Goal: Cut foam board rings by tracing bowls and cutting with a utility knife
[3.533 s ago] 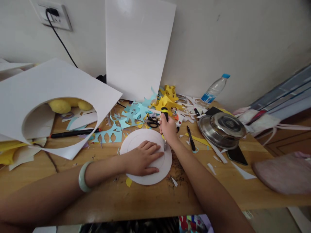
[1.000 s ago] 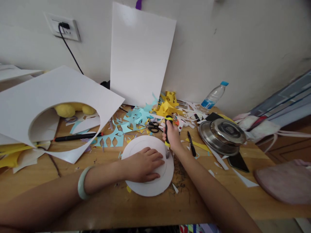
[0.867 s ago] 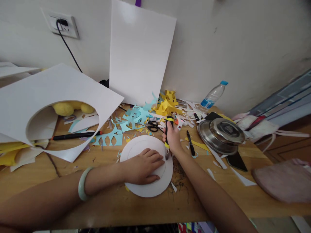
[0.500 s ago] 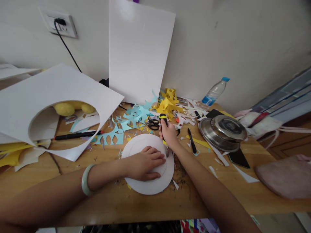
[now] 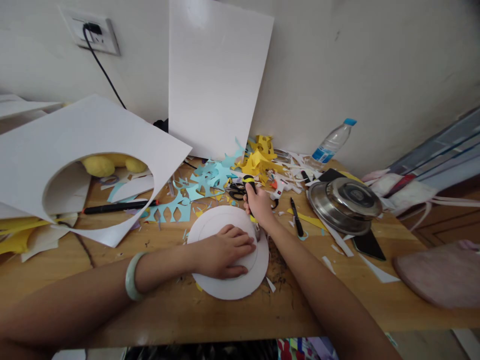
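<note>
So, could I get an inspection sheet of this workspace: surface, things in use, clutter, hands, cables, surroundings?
Surface: wooden table, dark marks on it
Things in use: white disc; yellow-and-black tool, metal end at the disc
Clutter: blue scraps, yellow scraps, scissors, black pen, metal bowl, bottle
Hands: left hand flat on disc; right hand gripping tool
Cables: black cable plugged into wall socket
Surroundings: white board standing against wall

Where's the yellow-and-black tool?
In the head view, the tool is near the middle, in the right hand, over the right part of the white disc.
</note>
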The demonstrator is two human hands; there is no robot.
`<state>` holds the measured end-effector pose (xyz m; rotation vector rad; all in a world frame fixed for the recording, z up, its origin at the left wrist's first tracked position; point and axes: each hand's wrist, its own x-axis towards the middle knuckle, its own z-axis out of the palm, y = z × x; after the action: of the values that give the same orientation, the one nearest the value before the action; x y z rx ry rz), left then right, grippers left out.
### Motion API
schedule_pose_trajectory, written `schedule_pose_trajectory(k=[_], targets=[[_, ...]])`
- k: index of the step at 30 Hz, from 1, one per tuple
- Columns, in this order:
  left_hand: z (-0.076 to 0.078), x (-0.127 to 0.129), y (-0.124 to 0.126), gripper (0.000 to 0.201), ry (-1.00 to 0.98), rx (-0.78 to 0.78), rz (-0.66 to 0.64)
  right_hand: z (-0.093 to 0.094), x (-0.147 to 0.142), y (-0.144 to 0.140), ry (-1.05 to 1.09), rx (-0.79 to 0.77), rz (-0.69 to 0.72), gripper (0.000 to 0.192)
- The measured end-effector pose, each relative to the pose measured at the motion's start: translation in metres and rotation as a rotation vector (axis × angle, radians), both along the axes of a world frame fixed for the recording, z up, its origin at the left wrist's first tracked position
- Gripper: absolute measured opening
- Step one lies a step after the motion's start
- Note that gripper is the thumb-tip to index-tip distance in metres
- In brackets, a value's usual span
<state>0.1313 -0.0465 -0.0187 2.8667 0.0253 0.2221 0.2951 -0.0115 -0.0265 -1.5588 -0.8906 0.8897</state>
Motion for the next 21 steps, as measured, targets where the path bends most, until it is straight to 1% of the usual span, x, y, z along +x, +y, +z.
schedule_pose_trajectory(k=[5, 9, 15, 21], targets=[[-0.002, 0.000, 0.001, 0.045, 0.008, 0.006, 0.003, 0.002, -0.001, 0.003, -0.022, 0.004, 0.025, 0.031], [-0.003, 0.000, 0.001, 0.045, -0.003, 0.012, 0.004, 0.002, -0.003, 0.007, -0.014, 0.024, 0.077, 0.028], [-0.003, 0.000, 0.001, 0.044, 0.003, 0.013, -0.002, 0.002, -0.004, 0.011, -0.010, 0.047, 0.154, 0.031], [-0.003, 0.000, 0.001, 0.044, -0.008, 0.008, 0.000, 0.003, -0.006, 0.014, 0.015, 0.046, 0.197, 0.029]])
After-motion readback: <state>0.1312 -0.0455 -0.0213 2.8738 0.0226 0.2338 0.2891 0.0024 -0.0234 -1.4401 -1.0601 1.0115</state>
